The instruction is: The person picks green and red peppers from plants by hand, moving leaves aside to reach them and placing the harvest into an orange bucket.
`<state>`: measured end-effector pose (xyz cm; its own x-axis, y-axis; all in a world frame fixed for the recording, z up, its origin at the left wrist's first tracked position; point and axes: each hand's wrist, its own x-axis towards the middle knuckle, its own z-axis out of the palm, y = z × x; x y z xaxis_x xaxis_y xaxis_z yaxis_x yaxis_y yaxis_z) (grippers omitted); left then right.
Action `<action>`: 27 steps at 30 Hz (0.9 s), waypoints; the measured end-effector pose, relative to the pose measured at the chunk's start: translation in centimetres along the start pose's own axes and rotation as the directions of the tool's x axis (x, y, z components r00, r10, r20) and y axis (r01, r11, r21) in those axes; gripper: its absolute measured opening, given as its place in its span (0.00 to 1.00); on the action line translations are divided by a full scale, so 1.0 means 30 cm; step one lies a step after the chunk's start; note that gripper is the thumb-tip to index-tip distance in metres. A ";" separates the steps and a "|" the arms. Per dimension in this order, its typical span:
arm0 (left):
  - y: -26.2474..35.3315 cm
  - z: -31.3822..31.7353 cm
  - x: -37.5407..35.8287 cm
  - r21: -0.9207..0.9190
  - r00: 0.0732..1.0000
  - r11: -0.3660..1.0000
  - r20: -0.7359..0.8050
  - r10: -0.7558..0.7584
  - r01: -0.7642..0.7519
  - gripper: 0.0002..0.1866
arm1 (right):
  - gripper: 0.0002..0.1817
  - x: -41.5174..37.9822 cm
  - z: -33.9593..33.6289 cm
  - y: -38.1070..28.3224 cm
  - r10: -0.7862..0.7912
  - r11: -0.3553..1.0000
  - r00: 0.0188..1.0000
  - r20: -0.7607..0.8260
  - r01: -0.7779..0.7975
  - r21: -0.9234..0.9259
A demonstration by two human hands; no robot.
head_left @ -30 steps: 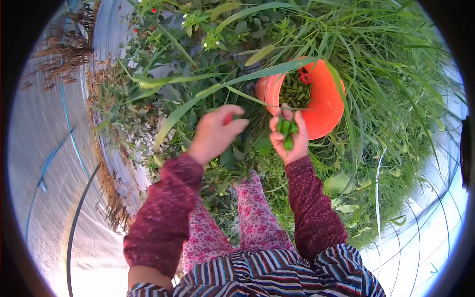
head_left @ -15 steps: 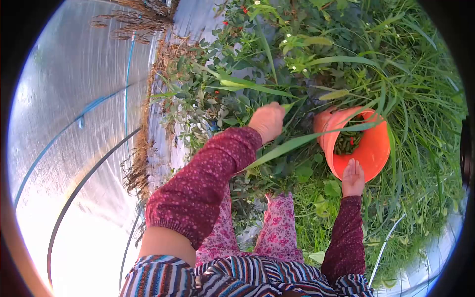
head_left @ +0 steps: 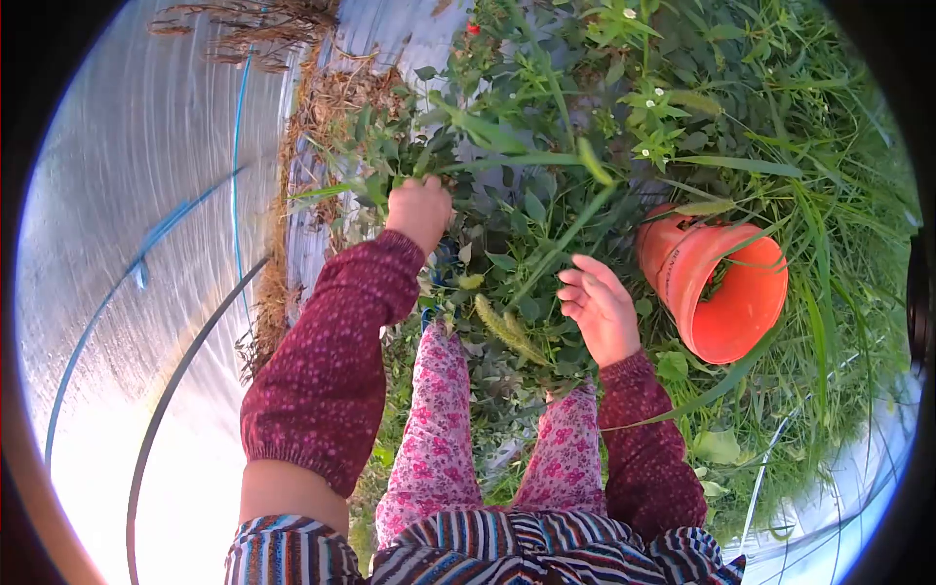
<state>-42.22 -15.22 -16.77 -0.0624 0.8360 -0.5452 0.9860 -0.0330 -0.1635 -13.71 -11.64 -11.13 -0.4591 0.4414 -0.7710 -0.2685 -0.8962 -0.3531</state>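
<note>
My left hand [head_left: 420, 210] reaches into the leafy plants [head_left: 526, 210] left of centre, its back to the camera. Its fingers are curled down among the leaves, and what they hold, if anything, is hidden. Right of centre, my right hand [head_left: 602, 312] hovers over the foliage with fingers loosely bent and apart, nothing visible in it. To the right of that hand an orange bucket [head_left: 673, 263] lies tilted in the grass, its mouth facing down and right. Only a bit of green shows inside. A red fruit [head_left: 474, 28] is among the leaves at the top.
Clear plastic sheeting [head_left: 185, 127] with a blue cord and a dark hoop [head_left: 195, 361] runs along the left. Dry brown stalks [head_left: 283, 19] stand at the top left. Tall grass [head_left: 838, 244] fills the right, and long blades cross near my hands.
My left hand has moved left and further into the plants. My right hand has left the bucket's mouth and moved left and up. The bucket shows tilted further, its earlier visible green and red contents now mostly hidden.
</note>
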 end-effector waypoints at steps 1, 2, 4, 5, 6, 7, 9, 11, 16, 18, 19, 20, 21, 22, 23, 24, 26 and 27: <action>-0.019 -0.001 -0.055 -0.029 1.000 0.999 0.019 0.018 -0.017 0.08 | 0.16 0.028 0.061 0.005 0.010 0.994 1.000 0.022 -0.008 -0.111; -0.035 -0.005 -0.100 -0.059 0.999 0.998 0.036 0.035 -0.033 0.08 | 0.16 0.058 0.118 0.006 0.024 0.975 0.999 0.044 -0.014 -0.221; -0.055 0.046 -0.164 -0.143 0.999 0.989 0.003 0.034 -0.033 0.08 | 0.16 0.138 0.215 0.028 0.058 0.928 0.996 0.071 -0.028 -0.370; -0.058 0.073 -0.194 -0.213 0.999 0.976 -0.029 0.029 -0.035 0.09 | 0.16 0.180 0.256 0.039 0.076 0.895 0.995 0.060 -0.042 -0.445; -0.059 0.082 -0.218 -0.224 0.999 0.974 -0.029 0.029 -0.035 0.09 | 0.15 0.224 0.295 0.048 0.093 0.855 0.994 0.051 -0.054 -0.515; -0.033 0.080 -0.233 -0.263 1.000 0.965 0.004 0.015 -0.013 0.09 | 0.15 0.264 0.307 0.050 0.100 0.852 0.994 0.044 -0.063 -0.520; -0.022 0.093 -0.273 -0.354 0.995 0.934 0.094 -0.017 0.050 0.10 | 0.16 0.340 0.350 0.093 0.114 0.749 0.992 0.046 -0.056 -0.660; -0.020 0.122 -0.322 -0.400 0.995 0.914 0.098 -0.025 0.062 0.11 | 0.16 0.400 0.387 0.155 0.138 0.717 0.990 -0.008 -0.105 -0.689; 0.018 0.140 -0.388 -0.442 0.964 0.894 0.264 0.043 0.081 0.15 | 0.15 0.535 0.335 0.378 0.253 0.830 0.953 -0.169 -0.303 -0.468; 0.033 0.178 -0.417 -0.440 0.964 0.894 0.263 0.045 0.078 0.15 | 0.13 0.566 0.329 0.445 0.236 0.788 0.954 -0.187 -0.301 -0.537; 0.046 0.198 -0.434 -0.443 0.968 0.894 0.247 0.047 0.070 0.15 | 0.14 0.579 0.331 0.461 0.295 0.708 0.936 -0.194 -0.351 -0.613; 0.056 0.216 -0.445 -0.442 0.973 0.895 0.228 0.045 0.063 0.15 | 0.17 0.603 0.341 0.475 0.351 0.618 0.915 -0.199 -0.387 -0.684; 0.078 0.218 -0.446 -0.440 0.970 0.895 0.241 0.041 0.072 0.15 | 0.19 0.667 0.282 0.552 0.403 0.709 0.898 -0.179 -0.430 -0.559; 0.086 0.224 -0.454 -0.422 0.972 0.904 0.233 0.031 0.073 0.15 | 0.19 0.651 0.340 0.535 0.415 0.705 0.893 -0.175 -0.437 -0.559; 0.092 0.230 -0.468 -0.404 0.973 0.912 0.229 0.027 0.070 0.14 | 0.18 0.627 0.390 0.510 0.449 0.601 0.878 -0.163 -0.432 -0.672; 0.089 0.234 -0.479 -0.407 0.968 0.911 0.247 0.037 0.069 0.14 | 0.18 0.598 0.421 0.504 0.483 0.488 0.860 -0.163 -0.419 -0.766; 0.094 0.229 -0.475 -0.366 0.900 0.930 0.401 0.172 -0.014 0.13 | 0.16 0.582 0.389 0.541 0.467 0.462 0.882 -0.061 -0.303 -0.834; 0.110 0.241 -0.486 -0.422 0.935 0.906 0.334 0.120 0.035 0.12 | 0.16 0.548 0.403 0.527 0.466 0.525 0.885 -0.015 -0.291 -0.800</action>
<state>-39.17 -31.48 -15.29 0.0079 0.5944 -0.8041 0.9562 0.2307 0.1799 -35.74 -18.01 -22.97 -0.5181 -0.0278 -0.8549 0.6696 -0.6351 -0.3852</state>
